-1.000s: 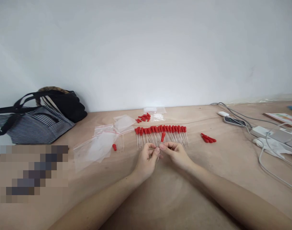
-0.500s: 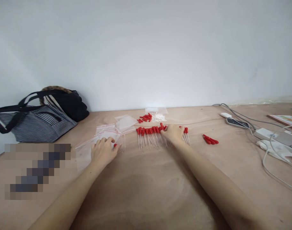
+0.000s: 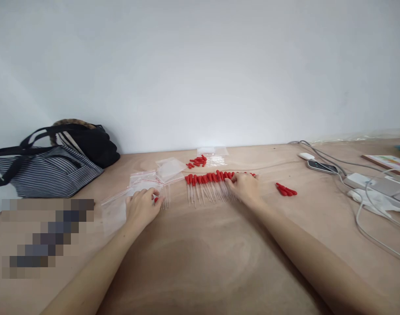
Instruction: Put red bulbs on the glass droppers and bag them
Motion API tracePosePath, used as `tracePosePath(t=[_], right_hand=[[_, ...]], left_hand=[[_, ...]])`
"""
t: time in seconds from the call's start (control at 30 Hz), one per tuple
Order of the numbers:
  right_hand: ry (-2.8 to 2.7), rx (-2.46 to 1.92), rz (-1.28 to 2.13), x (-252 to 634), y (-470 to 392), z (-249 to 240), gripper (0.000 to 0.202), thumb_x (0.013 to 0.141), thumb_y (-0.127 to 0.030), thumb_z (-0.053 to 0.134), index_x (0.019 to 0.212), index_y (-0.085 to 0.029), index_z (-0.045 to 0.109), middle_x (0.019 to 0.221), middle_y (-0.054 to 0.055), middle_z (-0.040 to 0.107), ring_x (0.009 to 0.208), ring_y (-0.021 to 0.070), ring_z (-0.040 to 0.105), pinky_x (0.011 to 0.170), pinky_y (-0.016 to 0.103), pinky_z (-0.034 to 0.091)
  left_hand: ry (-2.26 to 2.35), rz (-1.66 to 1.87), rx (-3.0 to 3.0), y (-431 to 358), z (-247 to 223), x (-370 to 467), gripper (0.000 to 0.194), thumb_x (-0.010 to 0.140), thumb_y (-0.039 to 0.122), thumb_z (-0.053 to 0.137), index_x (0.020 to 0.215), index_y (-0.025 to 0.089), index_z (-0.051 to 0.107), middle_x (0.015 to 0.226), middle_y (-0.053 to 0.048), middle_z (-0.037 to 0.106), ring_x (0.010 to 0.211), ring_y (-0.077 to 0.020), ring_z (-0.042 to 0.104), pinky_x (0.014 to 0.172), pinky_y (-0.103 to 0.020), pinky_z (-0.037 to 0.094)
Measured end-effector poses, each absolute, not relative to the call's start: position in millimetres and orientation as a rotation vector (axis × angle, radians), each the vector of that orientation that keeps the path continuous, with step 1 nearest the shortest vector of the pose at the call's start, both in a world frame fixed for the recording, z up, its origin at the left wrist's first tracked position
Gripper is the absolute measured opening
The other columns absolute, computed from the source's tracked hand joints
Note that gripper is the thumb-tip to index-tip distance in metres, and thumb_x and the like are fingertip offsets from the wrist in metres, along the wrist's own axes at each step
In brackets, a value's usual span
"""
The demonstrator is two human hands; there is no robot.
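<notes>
A row of droppers with red rubber bulbs and thin clear tubes lies side by side on the wooden table. Over the row's right part is my right hand, its fingers bent and its thumb and forefinger closed at a red bulb; the droppers beneath it are partly hidden. My left hand rests at the left over clear zip bags, fingers curled. A red bulb shows between its thumb and forefinger. Several thin clear tubes lie just right of that hand.
Loose red bulbs lie behind the row beside clear tubes in a bag. More red bulbs lie to the right. A striped bag stands far left; a black device and cables are on the right.
My right hand has shifted slightly right along the row, uncovering more red bulbs on its left. My left hand stays in about the same place; the view has turned slightly.
</notes>
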State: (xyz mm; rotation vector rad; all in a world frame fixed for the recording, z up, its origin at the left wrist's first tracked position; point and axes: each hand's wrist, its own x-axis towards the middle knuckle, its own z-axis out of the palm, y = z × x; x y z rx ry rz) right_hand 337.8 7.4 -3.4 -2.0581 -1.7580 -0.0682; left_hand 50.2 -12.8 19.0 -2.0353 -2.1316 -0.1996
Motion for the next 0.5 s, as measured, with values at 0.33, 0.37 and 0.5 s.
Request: tracePosePath(t=[0.33,0.37,0.5], right_hand=[[-1.515,-2.245,-0.141,460.6,-34.0,-6.2,0.032,0.072,-0.049,0.046,0.076,-0.022,0.065,0.075,0.006,0.065,0.078,0.0249,0.056,0.069,0.037,0.030],[-1.457,-2.298,-0.088,473.5,-34.8,-5.3,0.033,0.071,-0.050,0.048,0.078,-0.023,0.065,0.076,0.006,0.065,0.076,0.0251,0.056,0.066,0.035,0.032],[-1.404,-2.365,0.111,501.7,-33.8,-4.9,0.037,0.065,-0.055,0.053,0.078,-0.023,0.066,0.078,0.005,0.065,0.073,0.0241,0.057,0.062,0.032,0.035]], left_hand=[[-2.097,0.022,-1.993,18.4,18.7,83.5,0.036,0.075,0.042,0.045,0.079,0.015,0.068,0.095,-0.016,0.063,0.096,-0.0339,0.051,0.077,-0.042,0.031],[-2.110,0.056,-1.994,21.2,19.6,85.9,0.036,0.076,0.041,0.044,0.078,0.015,0.068,0.093,-0.017,0.064,0.096,-0.0344,0.051,0.077,-0.042,0.031],[-2.173,0.134,-2.020,29.8,22.6,92.2,0.029,0.075,0.031,0.045,0.075,0.013,0.069,0.086,-0.018,0.066,0.090,-0.0332,0.056,0.076,-0.042,0.032]])
